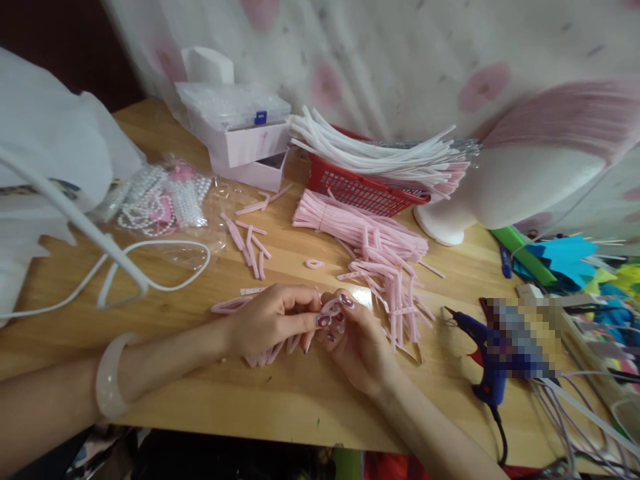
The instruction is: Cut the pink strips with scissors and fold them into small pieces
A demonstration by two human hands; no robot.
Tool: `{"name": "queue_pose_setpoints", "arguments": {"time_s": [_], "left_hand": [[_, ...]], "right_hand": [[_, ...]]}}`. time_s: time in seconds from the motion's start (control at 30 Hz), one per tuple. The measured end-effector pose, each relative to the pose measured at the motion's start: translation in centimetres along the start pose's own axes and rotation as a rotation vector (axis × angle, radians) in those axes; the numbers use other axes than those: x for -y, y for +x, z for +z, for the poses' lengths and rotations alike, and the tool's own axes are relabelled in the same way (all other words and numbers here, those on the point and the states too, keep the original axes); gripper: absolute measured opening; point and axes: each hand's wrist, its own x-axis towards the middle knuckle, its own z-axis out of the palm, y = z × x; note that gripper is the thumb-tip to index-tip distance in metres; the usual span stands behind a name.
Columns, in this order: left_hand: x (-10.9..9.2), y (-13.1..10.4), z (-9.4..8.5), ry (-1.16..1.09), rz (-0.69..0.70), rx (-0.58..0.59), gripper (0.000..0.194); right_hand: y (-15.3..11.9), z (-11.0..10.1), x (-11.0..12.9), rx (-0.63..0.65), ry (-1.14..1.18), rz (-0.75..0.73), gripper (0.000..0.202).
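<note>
My left hand (280, 319) and my right hand (361, 340) meet near the front of the wooden table. Between their pinched fingertips is a small loop of pink pipe cleaner (331, 307), held by both. Under and behind my left hand lie more bent pink pieces (231, 305), partly hidden by it. To the right of my right hand is a heap of folded pink pipe cleaners (395, 287). A small pink ring (315, 264) lies by itself beyond the hands. Short pink pieces (250, 247) are scattered further left.
A bundle of pink stems (360, 223) lies before a red basket (345, 180) of white stems. Bagged pearl beads (170, 200) and a white cable (200, 270) are at left. A blue glue gun (490, 367) sits at right, near a white mannequin head (540, 180).
</note>
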Motion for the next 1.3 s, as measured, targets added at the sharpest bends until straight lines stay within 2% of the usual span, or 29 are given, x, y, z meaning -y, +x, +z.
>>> {"name": "queue_pose_setpoints", "arguments": {"time_s": [0.3,0.47,0.53,0.63,0.7,1.17,1.3], "left_hand": [[-0.1,0.2,-0.3,-0.093,0.019,0.051,0.023],[0.5,0.2,-0.1,-0.100,0.028,0.003,0.027],[0.7,0.1,0.1,-0.066,0.044,-0.048,0.026],[0.7,0.1,0.4,-0.021,0.061,-0.092,0.023],[0.8,0.1,0.6,-0.020,0.072,-0.089,0.021],[0.4,0.0,0.3,0.063,0.169,-0.135,0.019],[0.3,-0.1,0.3,0.036,0.138,-0.125,0.019]], "right_hand": [[-0.2,0.0,0.4,-0.028,0.091,0.059,0.027],[0.3,0.0,1.6,-0.056,0.127,-0.107,0.026],[0.4,-0.2,1.8,-0.079,0.127,-0.107,0.027],[0.4,-0.4,1.6,-0.089,0.119,0.003,0.030],[0.3,-0.5,1.3,-0.089,0.105,0.023,0.031],[0.1,0.0,0.2,-0.042,-0.019,-0.052,0.026],[-0.2,0.2,0.0,0.003,-0.034,-0.050,0.024]]}}
